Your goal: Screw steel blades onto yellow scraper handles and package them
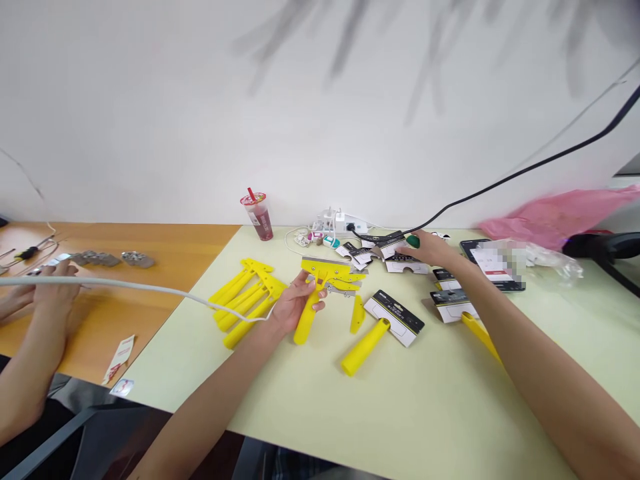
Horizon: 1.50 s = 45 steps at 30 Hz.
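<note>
My left hand [300, 300] is wrapped round the handle of a yellow scraper [306, 321], whose wide metal blade points away from me. Beyond and right of it are more yellow scraper heads with blades [345, 285] and small screws. A loose yellow plate [357, 315] lies nearby. My right hand [430, 248] stretches to the back of the table, fingers extended and touching a pile of black-and-white cardboard sleeves [406, 262]; its fingertips are partly hidden. A green oval shows on a finger. Between my arms rests a scraper in a cardboard sleeve [395, 319].
Several yellow handles [250, 300] lie at left. Behind stand a drink cup [260, 217] and a power strip [340, 223]. On the right are another sleeved scraper [453, 307], a phone [493, 267] and a pink bag [555, 217]. A co-worker's hands [55, 283] are at far left. Cables cross the view.
</note>
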Each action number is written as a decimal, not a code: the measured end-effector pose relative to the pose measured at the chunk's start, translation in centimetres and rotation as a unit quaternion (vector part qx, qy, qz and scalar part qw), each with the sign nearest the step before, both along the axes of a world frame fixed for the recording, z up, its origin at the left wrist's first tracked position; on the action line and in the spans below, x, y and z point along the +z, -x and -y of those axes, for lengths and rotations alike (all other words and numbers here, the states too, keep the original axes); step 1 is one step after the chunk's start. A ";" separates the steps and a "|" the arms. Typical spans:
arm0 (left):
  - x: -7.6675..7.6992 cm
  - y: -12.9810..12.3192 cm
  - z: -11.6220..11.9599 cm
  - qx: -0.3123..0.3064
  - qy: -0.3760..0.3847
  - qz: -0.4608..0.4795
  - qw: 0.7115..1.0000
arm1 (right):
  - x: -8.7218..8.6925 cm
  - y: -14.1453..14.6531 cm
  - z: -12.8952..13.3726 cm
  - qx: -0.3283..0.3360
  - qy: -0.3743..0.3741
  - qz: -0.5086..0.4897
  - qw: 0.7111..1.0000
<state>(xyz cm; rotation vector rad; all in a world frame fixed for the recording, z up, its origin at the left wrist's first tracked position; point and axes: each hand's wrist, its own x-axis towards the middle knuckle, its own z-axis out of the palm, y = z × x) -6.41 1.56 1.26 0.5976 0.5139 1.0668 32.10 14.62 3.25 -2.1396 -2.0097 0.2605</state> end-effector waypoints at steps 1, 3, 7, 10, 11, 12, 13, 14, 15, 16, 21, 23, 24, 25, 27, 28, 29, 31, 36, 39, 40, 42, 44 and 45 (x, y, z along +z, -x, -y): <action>0.0 -0.2 0.0 0.004 0.000 0.001 1.000 | -0.1 0.0 -0.1 0.004 -0.003 -0.007 1.000; -0.1 -0.4 -0.1 0.012 0.000 0.002 1.000 | 0.0 -0.1 -0.2 0.013 -0.007 -0.019 1.000; 0.0 -0.6 -0.2 0.020 -0.005 -0.010 1.000 | 0.8 -0.3 0.2 0.041 0.014 -0.051 0.998; 0.2 -0.5 -0.3 0.024 -0.025 -0.033 0.999 | 2.0 -0.2 1.1 0.069 0.056 -0.081 0.993; 0.3 -0.5 -0.3 0.028 -0.031 -0.039 0.998 | 2.5 -0.1 1.4 0.081 0.069 -0.090 0.990; 0.5 -0.5 -0.4 0.033 -0.037 -0.041 0.998 | 3.1 0.0 1.8 0.094 0.081 -0.098 0.987; 0.6 -0.5 -0.4 0.042 -0.041 -0.042 0.997 | 3.7 0.2 2.2 0.107 0.090 -0.104 0.985; 0.8 -0.6 -0.4 0.054 -0.044 -0.041 0.997 | 4.4 0.3 2.6 0.121 0.097 -0.109 0.982; 1.1 -0.7 -0.5 0.069 -0.046 -0.040 0.996 | 5.2 0.5 3.1 0.134 0.100 -0.113 0.979; 1.5 -0.8 -0.5 0.084 -0.048 -0.040 0.994 | 6.0 0.6 3.6 0.145 0.101 -0.116 0.977; 6.4 -2.6 -1.2 0.128 -0.123 -0.050 0.983 | 10.4 1.6 7.5 0.211 0.064 -0.112 0.969; 9.4 -3.8 -1.6 0.151 -0.174 -0.065 0.971 | 12.0 2.1 9.3 0.245 0.026 -0.111 0.963; 11.0 -4.5 -1.8 0.164 -0.198 -0.066 0.964 | 12.7 2.4 10.2 0.255 0.000 -0.106 0.961; 12.6 -5.2 -1.9 0.176 -0.220 -0.064 0.957 | 13.3 2.7 11.0 0.264 -0.031 -0.098 0.959; 15.4 -6.6 -2.1 0.200 -0.262 -0.049 0.943 | 14.4 3.4 12.5 0.280 -0.073 -0.101 0.952; 16.5 -7.3 -2.0 0.210 -0.283 -0.039 0.935 | 14.8 3.6 13.2 0.291 -0.081 -0.110 0.947; 17.4 -7.9 -2.0 0.220 -0.301 -0.030 0.928 | 15.2 3.8 13.8 0.302 -0.089 -0.124 0.941; 18.6 -9.0 -1.8 0.238 -0.325 -0.011 0.915 | 15.9 4.1 14.9 0.320 -0.105 -0.148 0.930; 19.1 -10.2 -1.2 0.259 -0.342 0.017 0.903 | 16.3 4.5 15.8 0.333 -0.114 -0.163 0.922; 18.7 -10.2 -1.1 0.247 -0.335 0.004 0.909 | 15.8 4.8 15.3 0.337 -0.143 -0.179 0.913; 18.6 -10.1 -1.2 0.243 -0.331 0.001 0.912 | 15.6 4.9 15.1 0.338 -0.155 -0.184 0.910; 18.2 -9.9 -1.6 0.238 -0.323 0.001 0.916 | 15.3 5.2 14.7 0.335 -0.180 -0.191 0.905; 17.9 -9.5 -2.1 0.236 -0.317 0.000 0.919 | 15.1 5.5 14.6 0.329 -0.204 -0.200 0.900; 17.8 -9.3 -2.4 0.234 -0.313 -0.004 0.920 | 15.1 5.6 14.6 0.326 -0.215 -0.207 0.897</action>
